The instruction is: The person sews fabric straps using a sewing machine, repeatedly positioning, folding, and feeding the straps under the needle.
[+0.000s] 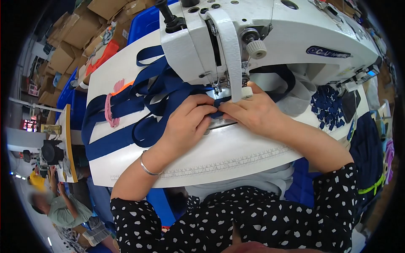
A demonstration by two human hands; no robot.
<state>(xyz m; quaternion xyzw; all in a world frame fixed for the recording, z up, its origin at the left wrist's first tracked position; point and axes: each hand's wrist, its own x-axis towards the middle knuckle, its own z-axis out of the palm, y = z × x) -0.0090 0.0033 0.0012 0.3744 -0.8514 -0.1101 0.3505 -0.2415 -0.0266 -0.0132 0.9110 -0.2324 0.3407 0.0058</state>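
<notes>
Both hands meet just in front of the needle of a white sewing machine (190,55). My left hand (187,120) has its fingers bent together on a dark blue fabric strip (168,99), pinching it near the presser foot (217,90). From the right, my right hand (253,110) presses thumb and fingers on the same strip, close to my left fingertips. Loops of the strip lie to the left across the white table (236,147), and more of it curves behind my right hand. The fingertips partly hide the strip's edge.
A pile of small navy pieces (328,105) lies at the right. Pink cord (109,110) crosses the strips at the left. A printed ruler (211,165) runs along the front edge. Cardboard boxes (67,50) stand back left; another person (63,211) sits at far left.
</notes>
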